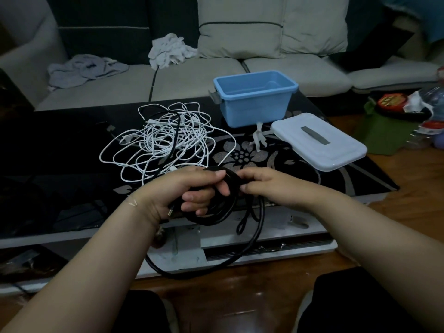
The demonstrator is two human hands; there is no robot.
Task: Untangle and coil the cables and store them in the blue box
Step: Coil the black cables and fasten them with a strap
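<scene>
My left hand (189, 193) grips a coil of thick black cable (216, 212) above the table's front edge. My right hand (266, 183) pinches the same black cable at the top of the coil. A long loose loop of that cable hangs down past the table edge toward the floor. Behind my hands, a tangle of white cables (163, 138) with a thin black one through it lies on the black table (60, 145). At the table's far side stands the open blue box (254, 109), with nothing seen inside.
The box's white lid (319, 143) lies to the right of the box, with white ties (259, 138) beside it. A grey sofa (192, 78) with crumpled cloths runs behind the table. Bags and a bottle (413, 109) crowd the floor at the right.
</scene>
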